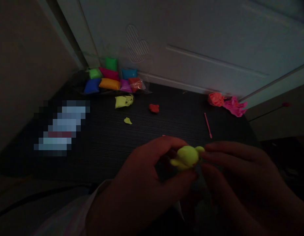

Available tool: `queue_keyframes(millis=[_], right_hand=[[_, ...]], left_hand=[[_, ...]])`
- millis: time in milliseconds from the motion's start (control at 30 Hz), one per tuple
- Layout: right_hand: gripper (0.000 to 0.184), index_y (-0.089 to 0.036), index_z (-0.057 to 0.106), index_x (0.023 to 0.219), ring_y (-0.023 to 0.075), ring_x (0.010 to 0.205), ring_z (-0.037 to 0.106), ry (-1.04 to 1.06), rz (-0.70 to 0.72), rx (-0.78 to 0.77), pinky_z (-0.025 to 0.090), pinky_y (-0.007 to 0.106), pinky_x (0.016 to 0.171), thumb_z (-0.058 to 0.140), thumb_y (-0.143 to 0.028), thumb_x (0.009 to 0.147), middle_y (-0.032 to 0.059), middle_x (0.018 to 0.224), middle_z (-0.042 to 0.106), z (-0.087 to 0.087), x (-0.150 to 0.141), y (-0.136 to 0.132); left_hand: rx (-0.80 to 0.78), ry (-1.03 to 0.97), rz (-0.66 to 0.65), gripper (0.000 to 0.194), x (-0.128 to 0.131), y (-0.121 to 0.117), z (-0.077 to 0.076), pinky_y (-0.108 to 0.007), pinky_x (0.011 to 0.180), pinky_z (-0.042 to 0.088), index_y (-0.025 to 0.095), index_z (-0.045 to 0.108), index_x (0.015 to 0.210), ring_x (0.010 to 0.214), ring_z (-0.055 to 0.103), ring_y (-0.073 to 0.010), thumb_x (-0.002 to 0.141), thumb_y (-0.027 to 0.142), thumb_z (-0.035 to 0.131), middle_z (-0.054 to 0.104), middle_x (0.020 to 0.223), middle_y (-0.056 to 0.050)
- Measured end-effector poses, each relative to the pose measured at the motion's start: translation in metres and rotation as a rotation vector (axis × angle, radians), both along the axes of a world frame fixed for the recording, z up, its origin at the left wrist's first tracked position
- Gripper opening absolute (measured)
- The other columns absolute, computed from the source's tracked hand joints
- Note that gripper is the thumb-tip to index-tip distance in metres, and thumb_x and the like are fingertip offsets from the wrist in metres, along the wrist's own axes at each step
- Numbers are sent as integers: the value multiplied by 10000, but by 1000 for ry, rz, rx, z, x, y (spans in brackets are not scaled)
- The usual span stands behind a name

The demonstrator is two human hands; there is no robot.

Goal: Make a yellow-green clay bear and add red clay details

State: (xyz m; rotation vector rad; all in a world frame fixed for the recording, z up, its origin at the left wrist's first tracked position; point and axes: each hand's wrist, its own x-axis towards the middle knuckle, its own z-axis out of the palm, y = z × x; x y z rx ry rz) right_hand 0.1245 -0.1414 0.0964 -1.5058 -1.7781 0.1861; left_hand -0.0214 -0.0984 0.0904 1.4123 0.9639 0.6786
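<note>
A small yellow clay figure (188, 156) with rounded lumps is held up in front of the dark table's near edge. My left hand (152, 170) is closed around it, thumb below and fingers behind. From the other side, the fingertips of my right hand (235, 170) pinch a small round lump at the figure's right end. Farther back on the table lie a torn yellow clay packet (123, 101), a small yellow scrap (127, 120) and a red-orange clay piece (154, 108). The figure's underside is hidden by my fingers.
Clay packets in several colours (110, 84) lie in clear plastic at the back left. A blurred-out bright rectangle (64, 127) is on the left. A pink modelling stick (208, 125) and crumpled orange (216, 99) and pink wrappers (235, 106) lie at the right. A white panel (191, 62) stands behind.
</note>
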Motion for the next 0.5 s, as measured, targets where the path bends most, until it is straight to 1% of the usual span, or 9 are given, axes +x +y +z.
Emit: queue_keyframes(millis=[133,267,500], right_hand=[[195,-255,590,860,142,809,561,26,-17,1,496,264,643,545,-136,713,4,917,568,-2,-3,1],[188,-252,597,831,147,793,562,39,-21,-5,490,273,623,548,-123,703,5,892,580,-2,-3,1],[159,-248,599,797,142,766,567,74,-64,22,476,269,611,551,-134,697,-7,860,590,-3,-5,1]], left_hand=[[65,37,9,211,0,-1,0,-201,700,451,248,564,902,772,571,-102,694,218,537,624,876,45],[108,71,27,191,2,-2,-1,-210,699,448,243,571,889,782,566,-110,704,229,525,625,882,35],[108,76,47,209,2,-3,-2,-218,696,451,245,570,907,764,567,-109,703,248,527,626,865,35]])
